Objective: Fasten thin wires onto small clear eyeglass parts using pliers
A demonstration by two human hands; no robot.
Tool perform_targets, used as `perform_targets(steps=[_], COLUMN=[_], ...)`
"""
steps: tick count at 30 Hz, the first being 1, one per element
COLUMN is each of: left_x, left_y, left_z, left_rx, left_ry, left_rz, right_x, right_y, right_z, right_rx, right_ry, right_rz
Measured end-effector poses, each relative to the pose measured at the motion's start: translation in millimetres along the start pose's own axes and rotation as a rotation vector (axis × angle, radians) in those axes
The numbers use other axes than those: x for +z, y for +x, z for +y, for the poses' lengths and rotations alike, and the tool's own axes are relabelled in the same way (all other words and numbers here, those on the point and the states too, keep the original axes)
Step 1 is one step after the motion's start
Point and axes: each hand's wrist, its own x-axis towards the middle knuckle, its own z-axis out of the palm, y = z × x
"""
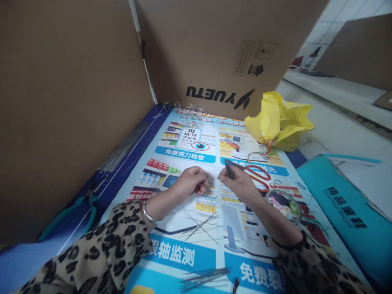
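Note:
A thin wire [214, 172], bent in a curve, runs between my two hands over the printed poster. My left hand [193, 181] is closed in a pinch on one side of the wire. My right hand [238, 185] pinches its other side, with a dark, pointed tool [229, 169] also in the grip; its exact kind is unclear. Scissors [259, 173] with orange-red handles lie just beyond my right hand. Loose straight wires [200, 226] are scattered below my hands, and a bundle of wires [205, 279] lies closer to me.
Cardboard panels [214, 49] stand at the left and back. Bent wire pieces [192, 118] lie at the poster's far end. Teal-handled pliers [93, 212] rest at left. To the right are a tape roll [298, 210], yellow crumpled sheet [269, 116] and teal shoe box [349, 212].

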Motion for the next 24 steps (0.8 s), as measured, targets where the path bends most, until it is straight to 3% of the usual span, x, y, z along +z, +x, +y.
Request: perform_targets(steps=[5, 11, 16, 20, 24], left_x=[1.6, 1.3, 3.7, 3.3, -1.2], left_y=[0.2, 0.2, -0.5, 0.3, 1.3], left_z=[-0.8, -2.8, -4.3, -6.0, -2.6], left_rx=[0.000, 0.005, 0.017, 0.068, 0.125], left_ry=[0.037, 0.030, 0.084, 0.222, 0.260], left_rz=[0.009, 0.003, 0.034, 0.064, 0.020], right_x=[1.9, 0.5, 1.1, 2.0, 2.0], right_y=[-0.2, -1.7, -1.0, -2.1, -3.1], right_z=[0.1, 1.0, 3.2, 0.5, -2.8], right_rx=[0.017, 0.000, 0.023, 0.059, 0.061], right_ry=[0.036, -0.001, 0.075, 0.150, 0.172], right_rz=[0.048, -0.040, -0.026, -0.017, -0.036])
